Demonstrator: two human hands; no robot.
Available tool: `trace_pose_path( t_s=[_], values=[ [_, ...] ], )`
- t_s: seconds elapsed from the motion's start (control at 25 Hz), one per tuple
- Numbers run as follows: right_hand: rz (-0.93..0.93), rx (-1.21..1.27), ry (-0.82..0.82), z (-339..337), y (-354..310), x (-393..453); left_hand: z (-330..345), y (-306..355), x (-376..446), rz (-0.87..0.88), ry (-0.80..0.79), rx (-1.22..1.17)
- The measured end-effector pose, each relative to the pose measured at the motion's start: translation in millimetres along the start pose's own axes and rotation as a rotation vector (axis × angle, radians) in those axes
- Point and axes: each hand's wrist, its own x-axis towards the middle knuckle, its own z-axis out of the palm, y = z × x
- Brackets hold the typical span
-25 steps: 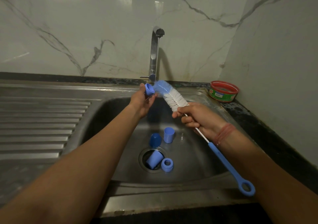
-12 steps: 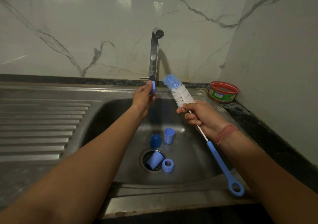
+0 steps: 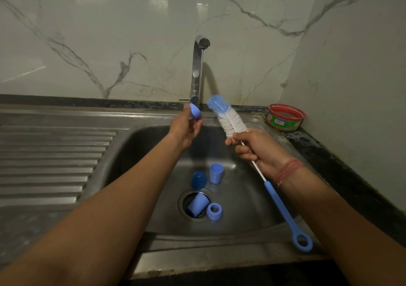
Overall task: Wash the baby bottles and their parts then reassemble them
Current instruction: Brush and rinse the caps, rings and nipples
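Observation:
My left hand [image 3: 185, 127] pinches a small blue bottle part [image 3: 195, 111] under the tap's thin water stream. My right hand [image 3: 254, 148] grips the bottle brush [image 3: 227, 118] just below its blue and white bristles, and the blue handle hangs down toward the sink's front edge. The brush head stands apart from the part, to its right. On the sink floor stand a pale blue cap [image 3: 216, 173] and a darker blue cap [image 3: 198, 180]. Another pale blue cup-shaped part [image 3: 197, 206] lies in the drain, with a blue screw ring [image 3: 214, 211] beside it.
The steel sink basin [image 3: 136, 153] has a ribbed drainboard [image 3: 50, 160] on the left. The tap [image 3: 196, 70] rises at the back centre with water running. A red and green tub [image 3: 285, 117] sits on the dark counter at the right, near the marble wall.
The brush head has come out of the blue part and moved right and up. My left hand has lifted the part closer under the tap.

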Motion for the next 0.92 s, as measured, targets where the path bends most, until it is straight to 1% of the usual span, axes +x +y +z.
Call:
trace_pose_path(
  t_s=[0.12,0.2,0.28,0.36,0.44,0.6,0.68,0.8,0.92],
  values=[
    [0.002,-0.001,-0.003,-0.2,0.5,-0.4,-2.2,1.2,-0.3,-0.064,-0.015,-0.115],
    [0.003,0.005,-0.008,-0.3,0.8,-0.2,-1.4,1.7,0.4,-0.063,-0.020,-0.212],
    [0.004,0.006,-0.010,-0.4,0.7,0.1,1.3,4.3,-2.3,-0.055,-0.051,-0.250],
    [0.004,0.008,-0.010,-0.6,0.8,1.0,3.0,5.4,-6.3,-0.037,-0.092,-0.212],
    [0.002,0.008,-0.007,-1.2,0.8,1.6,4.1,6.5,-7.2,-0.026,-0.099,-0.178],
    [0.002,0.003,-0.003,-2.5,1.4,2.1,2.2,6.9,-7.0,-0.058,-0.127,-0.178],
    [-0.002,-0.001,-0.003,-2.4,1.4,2.2,0.7,5.5,-6.7,-0.045,-0.158,-0.118],
    [-0.001,0.003,-0.006,-1.9,1.0,1.6,1.2,2.7,-6.1,-0.027,-0.150,-0.031],
    [0.001,0.004,-0.005,-1.5,0.5,0.7,-0.1,2.5,-5.3,-0.047,-0.133,-0.061]
  ],
)
